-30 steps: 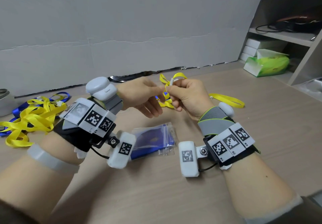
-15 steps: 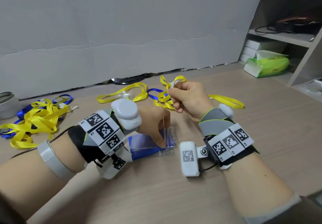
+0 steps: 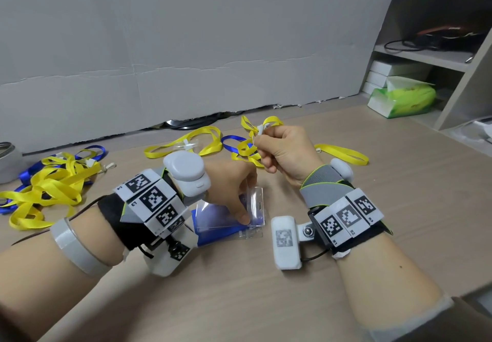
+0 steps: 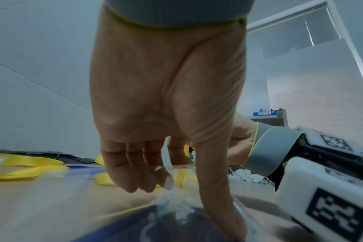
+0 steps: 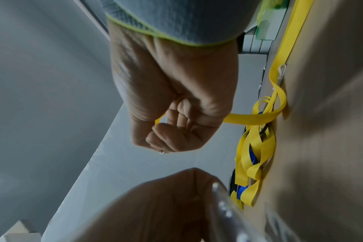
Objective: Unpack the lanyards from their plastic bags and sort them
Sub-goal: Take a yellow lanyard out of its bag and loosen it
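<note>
I judge the job partly done. A heap of loose lanyards (image 3: 45,182), mostly yellow with some blue under it, lies at the far left of the table (image 3: 399,221), so sorting has begun, though the colours there are not apart. Another yellow lanyard (image 3: 183,143) lies loose farther back near the middle, and a small tangle of yellow and blue (image 3: 243,150) sits just left of my right hand.

My right hand (image 3: 286,150) is raised off the table, fingers curled tight, thumb and forefinger pinching the white clip (image 3: 260,129) at the end of a yellow strap; from the right wrist view that strap (image 5: 257,117) runs out of the fist down to the tangle. My left hand (image 3: 231,182) is down on the stack of clear bags (image 3: 226,224) near me, thumb pressing on the blue contents while the other fingers (image 4: 133,170) bend behind one upright clear sleeve (image 3: 255,203), so I read it as pinching that sleeve.

What is left: the packed stack is unopened, and the mixed tangles want splitting by colour.

Around: a green tissue pack (image 3: 404,99) and white boxes (image 3: 391,71) on the shelf at far right, dark cables (image 3: 191,123) along the grey wall board, and a metal tin (image 3: 8,163) at the far left edge. The tangle near my right hand is what could snag the strap as it lifts.
</note>
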Tool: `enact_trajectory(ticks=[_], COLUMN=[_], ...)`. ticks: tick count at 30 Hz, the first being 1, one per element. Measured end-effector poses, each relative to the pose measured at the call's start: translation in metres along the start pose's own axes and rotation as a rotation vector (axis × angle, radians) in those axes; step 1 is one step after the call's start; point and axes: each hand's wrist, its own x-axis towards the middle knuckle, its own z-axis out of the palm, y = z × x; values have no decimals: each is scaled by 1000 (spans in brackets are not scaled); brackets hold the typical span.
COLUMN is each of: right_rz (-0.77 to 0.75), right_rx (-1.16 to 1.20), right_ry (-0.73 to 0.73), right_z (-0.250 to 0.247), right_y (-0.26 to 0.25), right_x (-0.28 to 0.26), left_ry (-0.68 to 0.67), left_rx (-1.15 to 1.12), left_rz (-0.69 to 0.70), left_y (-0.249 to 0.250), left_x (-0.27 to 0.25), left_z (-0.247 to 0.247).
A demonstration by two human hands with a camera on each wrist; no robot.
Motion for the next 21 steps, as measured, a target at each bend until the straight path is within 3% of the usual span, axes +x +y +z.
enact_trajectory(ticks=[7, 14, 21], right_rz=[1, 42, 79], right_rx=[-1, 12, 34], right_ry=[1, -6, 33], right_z=[1, 1, 1], right_y=[0, 1, 0], right_x=[0, 1, 0], left_ry=[-8, 407, 552], left_rx=[-392, -631, -523], left_rz=[85, 77, 138], left_y=[-18, -29, -12], left_x=[-8, -15, -17], left_z=[-13, -40, -45])
